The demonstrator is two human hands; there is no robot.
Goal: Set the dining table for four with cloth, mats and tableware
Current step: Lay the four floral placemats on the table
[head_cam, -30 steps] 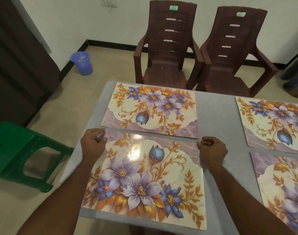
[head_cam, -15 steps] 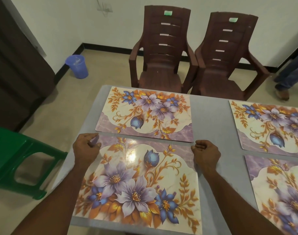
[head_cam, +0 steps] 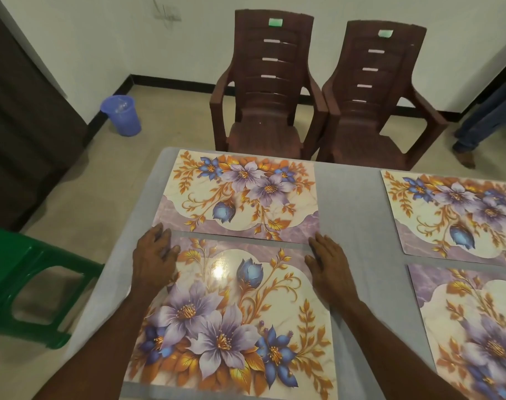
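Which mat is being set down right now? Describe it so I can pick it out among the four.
Start at the grey cloth covering the table, then go to its left end, near the green stool. The near left mat is the one nearest the camera there. It alone has the left hand and right hand flat on its far corners.

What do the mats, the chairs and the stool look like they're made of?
Near mat: glossy, probably laminated plastic; a bright lamp glare sits on it. Chairs: brown moulded plastic, matte, with slotted backs. Stool: green plastic, slightly shiny.
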